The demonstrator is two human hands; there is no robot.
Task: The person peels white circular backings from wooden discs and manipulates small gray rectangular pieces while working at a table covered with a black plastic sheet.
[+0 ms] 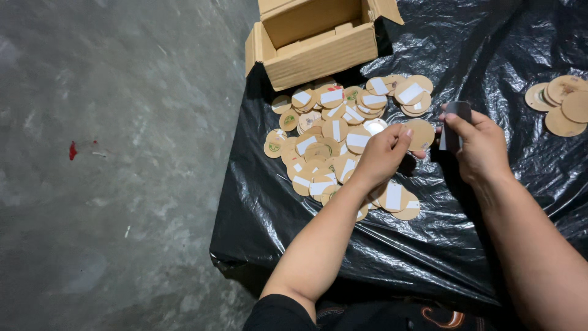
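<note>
From the head view, my left hand [383, 153] pinches a round brown disc [421, 133] by its edge, held just above the black sheet [294, 214]. My right hand [481, 144] is closed around a small dark block [456, 122], thumb along its top, right beside the disc (whether they touch, I cannot tell). Below and left of my hands lies a pile of discs [334, 144], many bearing white strips. An open carton [318, 40] stands behind it; a smaller stack [560, 101] lies far right.
</note>
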